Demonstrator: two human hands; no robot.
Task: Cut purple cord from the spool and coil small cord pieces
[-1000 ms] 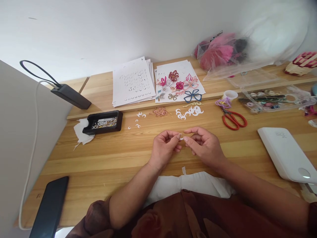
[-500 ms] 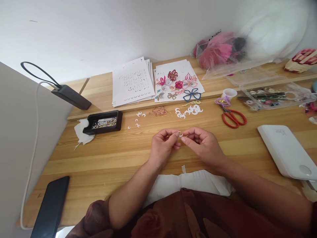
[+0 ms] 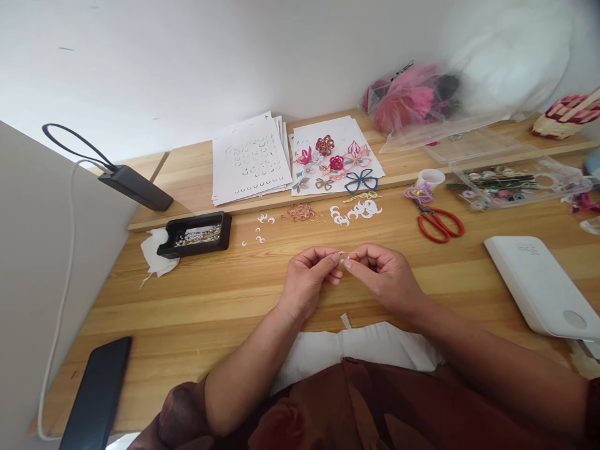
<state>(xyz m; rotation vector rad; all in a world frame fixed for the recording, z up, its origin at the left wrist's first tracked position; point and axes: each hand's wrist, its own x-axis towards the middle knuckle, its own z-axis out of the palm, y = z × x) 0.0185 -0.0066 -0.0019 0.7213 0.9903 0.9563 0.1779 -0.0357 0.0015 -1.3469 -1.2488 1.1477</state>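
Observation:
My left hand (image 3: 310,275) is closed, thumb and forefinger pinching a small white crescent (image 3: 344,257) above the wooden table. From the other side my right hand (image 3: 382,269) pinches a thin gold wire (image 3: 355,252) beside the crescent, its fingertips almost meeting those of my left hand. Beyond the hands lie white paper crescents (image 3: 370,208), and a cluster of copper-coloured wrapped crescents with wires (image 3: 302,213). A few smaller white crescents (image 3: 262,219) are scattered further left.
Red-handled scissors (image 3: 440,225) and a white tape roll (image 3: 431,178) lie to the right, near a white power bank (image 3: 539,284). A black bead tray (image 3: 194,234) and a phone (image 3: 96,394) are at left. Papers (image 3: 250,159) and wire flowers (image 3: 336,162) stand behind.
The view has shifted slightly. The gold wire now shows more plainly between the fingertips; both hands keep nearly the same pinch and place.

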